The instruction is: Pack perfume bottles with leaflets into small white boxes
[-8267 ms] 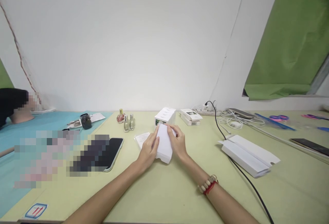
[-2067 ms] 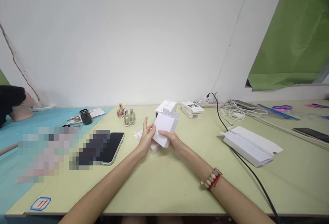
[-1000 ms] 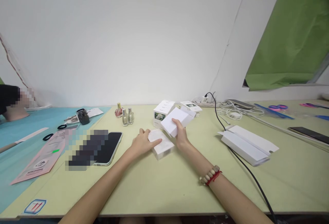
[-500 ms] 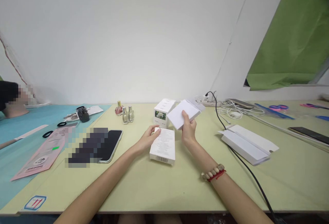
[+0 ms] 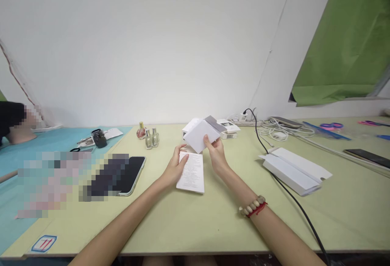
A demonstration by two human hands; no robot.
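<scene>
My left hand [image 5: 174,167] grips the left edge of a white box printed with small text [image 5: 191,172], lifted slightly over the yellow-green table [image 5: 195,221]. My right hand [image 5: 215,155] holds up a plain white open box sleeve [image 5: 201,134], tilted, just above and behind the printed box. A beaded bracelet with red cord [image 5: 251,209] is on my right wrist. Behind the sleeve stand other small white boxes [image 5: 229,129], partly hidden.
Small perfume bottles [image 5: 149,137] stand at the back, a phone [image 5: 129,173] lies left, a dark jar [image 5: 99,138] on the blue mat. A long white open box [image 5: 294,171], a black cable [image 5: 286,203], white cords and scissors [image 5: 332,127] lie right. A person's arm [image 5: 15,123] rests far left.
My right hand has brought the white sleeve back toward me and left, over the printed box. My left hand has tilted the printed box up from the table.
</scene>
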